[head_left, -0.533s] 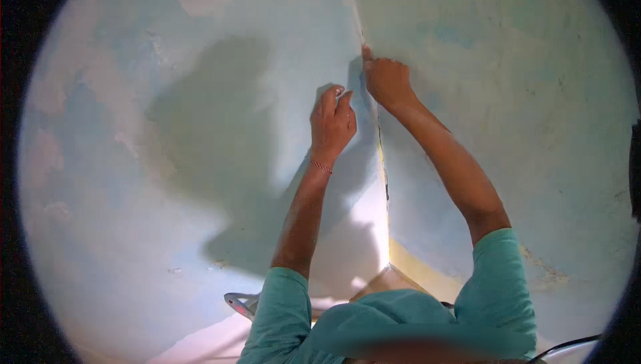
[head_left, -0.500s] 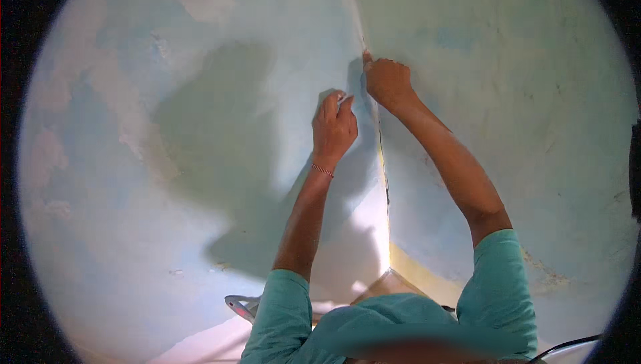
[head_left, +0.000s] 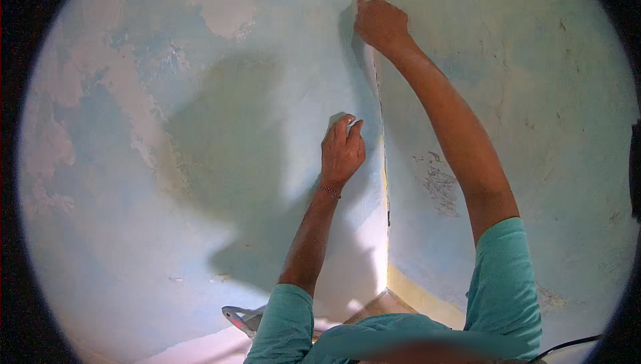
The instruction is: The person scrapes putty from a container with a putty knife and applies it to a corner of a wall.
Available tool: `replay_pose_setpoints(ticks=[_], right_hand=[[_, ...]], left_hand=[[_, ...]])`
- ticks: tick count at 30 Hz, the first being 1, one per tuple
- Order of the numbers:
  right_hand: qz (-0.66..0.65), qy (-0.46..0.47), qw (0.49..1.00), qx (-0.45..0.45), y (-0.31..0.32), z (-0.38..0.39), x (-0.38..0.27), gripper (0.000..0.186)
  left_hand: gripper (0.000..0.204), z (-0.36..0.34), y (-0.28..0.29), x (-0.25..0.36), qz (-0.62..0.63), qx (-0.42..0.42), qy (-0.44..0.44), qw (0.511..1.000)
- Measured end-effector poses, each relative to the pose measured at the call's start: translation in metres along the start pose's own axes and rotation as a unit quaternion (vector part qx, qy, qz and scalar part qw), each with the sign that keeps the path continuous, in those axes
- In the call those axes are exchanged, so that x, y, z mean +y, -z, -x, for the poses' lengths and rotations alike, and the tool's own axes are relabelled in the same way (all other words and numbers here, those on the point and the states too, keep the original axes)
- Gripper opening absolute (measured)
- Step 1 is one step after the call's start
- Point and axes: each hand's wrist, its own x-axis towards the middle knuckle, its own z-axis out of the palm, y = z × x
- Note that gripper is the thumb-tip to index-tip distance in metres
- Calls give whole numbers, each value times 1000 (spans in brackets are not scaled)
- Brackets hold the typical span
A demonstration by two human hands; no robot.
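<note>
My right hand (head_left: 382, 22) is high up at the wall corner seam (head_left: 382, 113), its other fingers folded. Its index finger stretches upward with the tip on the seam, while the palm side is hidden. Lower down and left of the seam, my left hand (head_left: 342, 157) is near the left wall (head_left: 220, 244), fingers bent together. A small white lump (head_left: 351, 122) shows between its fingertips; it is too small to name for sure. A thin dark crack runs down the seam below my right hand, with a yellowish strip along it.
The pale blue-green left wall has peeled patches (head_left: 227, 13). Dark scribbles (head_left: 437, 184) mark the right wall (head_left: 561, 130). Below, a yellow band (head_left: 424, 294) edges the right wall's foot. A grey tool-like object (head_left: 240, 319) lies by my left sleeve, and a black cable (head_left: 567, 345) curves at lower right.
My right hand has slid up along the seam, its index finger still on it. My left hand stays near the same spot on the wall; the whole view has tilted slightly upward.
</note>
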Motion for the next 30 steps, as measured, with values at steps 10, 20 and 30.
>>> replay_pose_setpoints(ticks=[10,20,30], right_hand=[[20,23,999,-16,-26,46,3,39],[75,38,996,-15,-60,113,8,44],[69,67,986,-137,-43,138,17,38]], left_hand=[[26,0,2,0,-4,2,-8,1000],[23,1,2,2,3,8,-4,1000],[22,3,3,0,-16,-14,-3,1000]])
